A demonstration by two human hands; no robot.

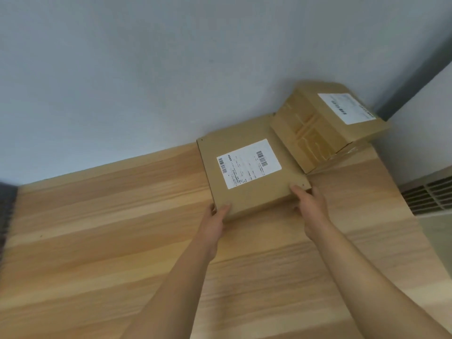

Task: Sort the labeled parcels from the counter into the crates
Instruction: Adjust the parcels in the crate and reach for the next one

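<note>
A flat brown cardboard parcel [247,194] with a white barcode label lies on the wooden counter [97,241] against the wall. My left hand [216,221] grips its near left corner, thumb on top. My right hand [309,204] grips its near right corner, thumb on top and fingers under the edge. A taller brown parcel [315,128] with its own white label stands in the back right corner, touching the flat parcel's right side. No crate is in view.
A grey wall [171,81] runs along the counter's far edge. The counter's right edge drops off beside a white vented unit [430,194]. A dark object [7,206] shows at the far left edge.
</note>
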